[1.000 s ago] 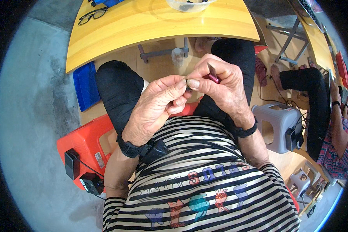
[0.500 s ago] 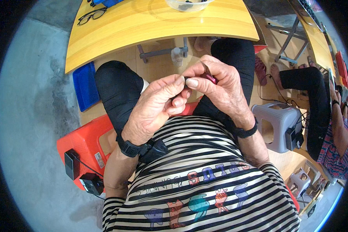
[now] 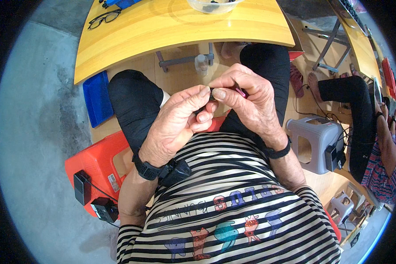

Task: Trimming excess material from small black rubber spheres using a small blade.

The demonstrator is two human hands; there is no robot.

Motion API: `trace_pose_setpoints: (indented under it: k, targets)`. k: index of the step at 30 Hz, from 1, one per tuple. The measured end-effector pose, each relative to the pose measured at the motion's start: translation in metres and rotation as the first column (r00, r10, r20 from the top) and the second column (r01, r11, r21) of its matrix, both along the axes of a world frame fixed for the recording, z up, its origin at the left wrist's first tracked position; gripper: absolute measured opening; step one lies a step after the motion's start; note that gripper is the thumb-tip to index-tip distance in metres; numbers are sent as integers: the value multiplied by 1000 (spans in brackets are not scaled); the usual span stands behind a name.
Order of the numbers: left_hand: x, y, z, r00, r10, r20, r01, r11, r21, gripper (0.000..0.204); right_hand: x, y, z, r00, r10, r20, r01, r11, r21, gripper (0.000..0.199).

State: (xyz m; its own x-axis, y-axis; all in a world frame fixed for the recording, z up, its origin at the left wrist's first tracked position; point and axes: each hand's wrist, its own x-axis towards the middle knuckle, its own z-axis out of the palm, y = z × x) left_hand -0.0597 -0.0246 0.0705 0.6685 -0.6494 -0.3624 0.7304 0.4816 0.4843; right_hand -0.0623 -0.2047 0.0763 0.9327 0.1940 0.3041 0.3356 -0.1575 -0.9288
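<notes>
- The left hand (image 3: 176,125) and the right hand (image 3: 248,105) met above the lap, fingertips together; both were curled tight, thumbs pressed to forefingers.
- Between those fingertips sat a small dark piece (image 3: 210,93), pinched from both sides; its shape was too small to tell; a sliver of a pink thing (image 3: 240,91) showed from under the right forefinger, held in that hand's curl.
- The pinched piece hung in the air over the gap between the knees, well short of the near edge of the yellow table (image 3: 171,31); nothing lay under it but the wooden floor (image 3: 182,81) and the front edge of the red seat (image 3: 99,160).
- On the table, a pair of glasses (image 3: 103,17) lay near the far left corner; a clear bowl (image 3: 213,4) stood at the far edge toward the middle; both were well apart from the hands.
- A blue tray (image 3: 97,97) lay on the floor below the table's left end; a small clear bottle (image 3: 201,64) stood under the table by its metal foot.
- A grey stool (image 3: 314,141) stood to the right, with another person's leg (image 3: 352,94) beyond it.
- Risk, as I judged it: the grip was fingertip-only on something tiny; a slip or a twist of either thumb would likely drop it between the knees to the floor, where it could roll under the table; the pink thing might slide out too if the right hand loosened to adjust.
</notes>
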Motion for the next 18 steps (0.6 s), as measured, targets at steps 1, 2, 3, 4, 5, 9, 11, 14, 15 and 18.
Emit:
trace_pose_setpoints:
  k: [1,2,3,4,5,9,11,14,15,18]
  targets:
    - [0,0,0,1000,-1,-1,1,1000,0,22,0,0,-1,1000,-1,-1,1,1000,0,12]
    - [0,-1,1,1000,-3,-3,3,1000,-7,21,-1,0,-2,1000,-6,13,6,1000,4,13]
    - [0,-1,1,1000,-5,-6,5,1000,-14,21,-1,-1,-3,1000,-10,28,10,1000,9,14]
    - [1,-1,1,1000,-5,-7,5,1000,-13,21,-2,-2,-2,1000,-10,27,10,1000,10,14]
    - [1,0,1,1000,-6,-10,6,1000,-17,21,-5,-3,1,1000,-25,-12,25,1000,-19,16]
    - [1,1,0,1000,-6,-26,5,999,-41,21,-16,-13,-5,998,-65,-25,62,992,-107,27]
    - [1,2,0,1000,-9,-30,8,999,-44,21,-21,-18,-5,999,-47,18,49,988,-148,32]
    - [0,1,2,999,-11,-48,9,999,-41,21,-26,-17,-1,996,-27,84,44,978,-204,45]
    - [0,1,3,998,-5,-60,3,999,-32,21,-26,-16,-1,990,-26,138,56,975,-217,40]
    - [0,0,5,999,-7,-37,5,999,-47,21,-27,-11,1,977,-38,209,83,974,-209,30]
